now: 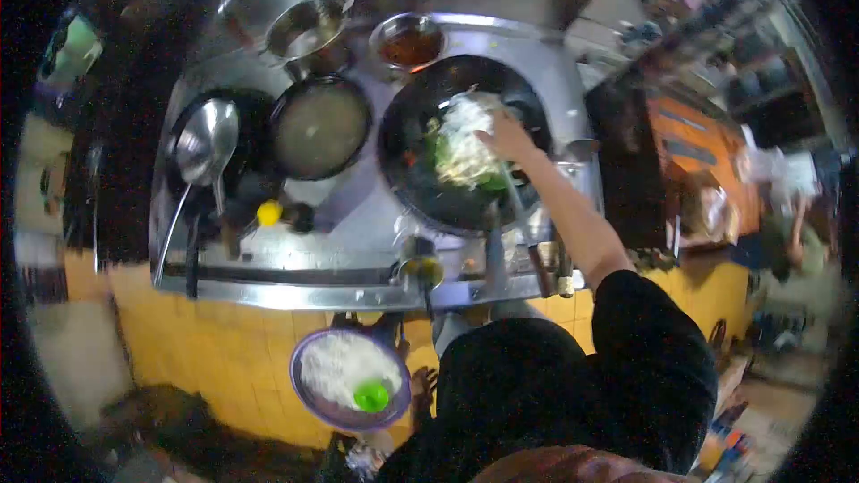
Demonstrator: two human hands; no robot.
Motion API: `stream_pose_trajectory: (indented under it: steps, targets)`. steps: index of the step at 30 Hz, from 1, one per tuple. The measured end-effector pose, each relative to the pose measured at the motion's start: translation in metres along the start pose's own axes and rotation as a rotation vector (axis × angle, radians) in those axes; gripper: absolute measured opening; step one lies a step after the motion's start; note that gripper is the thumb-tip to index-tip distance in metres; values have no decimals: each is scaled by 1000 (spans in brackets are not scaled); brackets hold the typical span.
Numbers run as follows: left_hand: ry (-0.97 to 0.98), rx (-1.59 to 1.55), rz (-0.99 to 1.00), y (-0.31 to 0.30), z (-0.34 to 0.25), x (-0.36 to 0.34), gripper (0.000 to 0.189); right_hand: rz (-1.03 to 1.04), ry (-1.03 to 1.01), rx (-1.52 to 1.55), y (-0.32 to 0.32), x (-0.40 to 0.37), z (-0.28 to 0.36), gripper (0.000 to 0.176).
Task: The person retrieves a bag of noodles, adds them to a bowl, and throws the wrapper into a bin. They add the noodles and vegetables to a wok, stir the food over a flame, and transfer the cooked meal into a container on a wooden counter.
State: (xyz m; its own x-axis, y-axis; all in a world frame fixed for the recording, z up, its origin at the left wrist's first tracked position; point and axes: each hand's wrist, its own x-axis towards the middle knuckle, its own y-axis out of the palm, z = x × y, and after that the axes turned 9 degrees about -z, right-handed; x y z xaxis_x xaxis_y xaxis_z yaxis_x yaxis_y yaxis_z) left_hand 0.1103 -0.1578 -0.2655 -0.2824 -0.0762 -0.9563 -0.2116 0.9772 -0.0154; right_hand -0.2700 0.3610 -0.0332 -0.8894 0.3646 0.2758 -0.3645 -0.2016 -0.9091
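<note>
My right hand (508,137) reaches over a large black wok (407,183). Its fingers are closed against bluish-white material (470,112) on top of the food; blur hides what this is. Pale food with green leaves (461,170) lies beneath it. A long-handled utensil with a brown grip (540,270) rests across the wok's near right rim, below my forearm. Low at my left side, my left hand (424,385) appears in shadow beside a purple basin (298,386). The basin holds white rice (344,365) and a green bowl (370,396). I cannot make out the left fingers' grip.
Left of the wok stands a dark pan of cloudy liquid (320,130). Behind are a metal pot (304,31) and a bowl of reddish-brown sauce (410,43). A large metal ladle (208,139) lies at left. People stand at far right, near a wooden counter (698,148).
</note>
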Motion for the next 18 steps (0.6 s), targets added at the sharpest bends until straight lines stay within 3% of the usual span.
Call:
stream_pose_trajectory:
  steps: [2,3,4,6,8,10,14,16,17,18]
  targets:
    - [-6,29,12,-2,-16,15,37,0,151,454,-30,12,1,44]
    - [-10,54,25,-1,-28,23,37,-316,-58,211,-26,16,-8,33]
    - [-16,81,37,5,-38,31,37,-296,421,741,-54,14,18,29]
    - [-8,131,54,15,-57,42,37,-309,12,109,-46,-4,19,45]
    - [2,164,61,27,-68,47,37,229,-135,-212,-83,-30,35,50]
    - [13,180,70,41,-76,50,37,99,-160,189,-66,-54,14,48]
    - [32,215,84,57,-79,50,37,208,-160,315,-116,-62,-16,43]
    - [36,220,90,63,-77,51,36,208,82,332,-174,-61,-1,41]
    - [35,221,93,64,-77,51,36,8,-232,83,-162,-68,-10,36]
    - [35,225,95,62,-75,53,36,5,-230,84,-164,-68,-9,36]
